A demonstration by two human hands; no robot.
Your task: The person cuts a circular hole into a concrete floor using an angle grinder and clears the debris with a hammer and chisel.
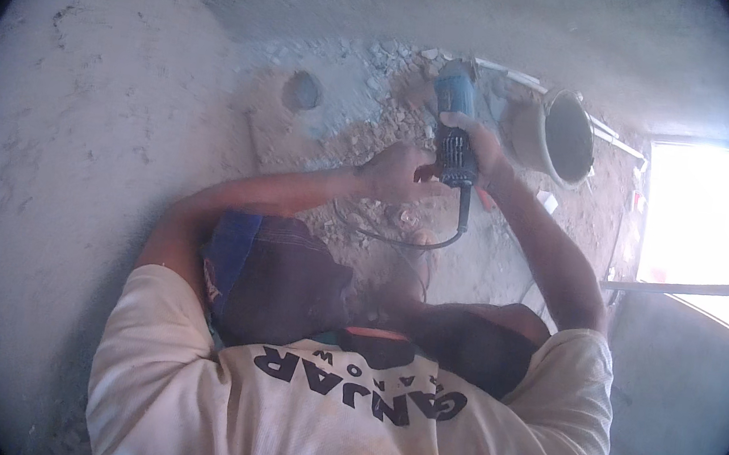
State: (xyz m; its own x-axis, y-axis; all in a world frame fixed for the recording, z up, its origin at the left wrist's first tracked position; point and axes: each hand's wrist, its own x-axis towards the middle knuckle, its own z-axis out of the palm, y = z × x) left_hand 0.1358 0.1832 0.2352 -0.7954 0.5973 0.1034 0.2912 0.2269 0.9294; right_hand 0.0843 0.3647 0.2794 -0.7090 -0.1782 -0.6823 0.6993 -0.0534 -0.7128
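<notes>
A blue and black corded power tool, by its shape an angle grinder (456, 153), points away from me toward the foot of the far wall. My right hand (480, 146) wraps the right side of its vented black body. From the left, my left hand (396, 174) closes against the rear of the body, its fingers partly hidden. The grinder's front end is hazed by dust among rubble (380, 126), so its disc does not show clearly. A black cord (463, 212) leaves the back of the tool and curves down to the left over the ground.
A pale bucket (532, 139) lies tilted to the right of the grinder. Behind it run white pipes (609, 131) along the wall. A round grey hole or disc (303, 91) is at left. Bare walls rise left and ahead; a bright opening (712, 218) is at right.
</notes>
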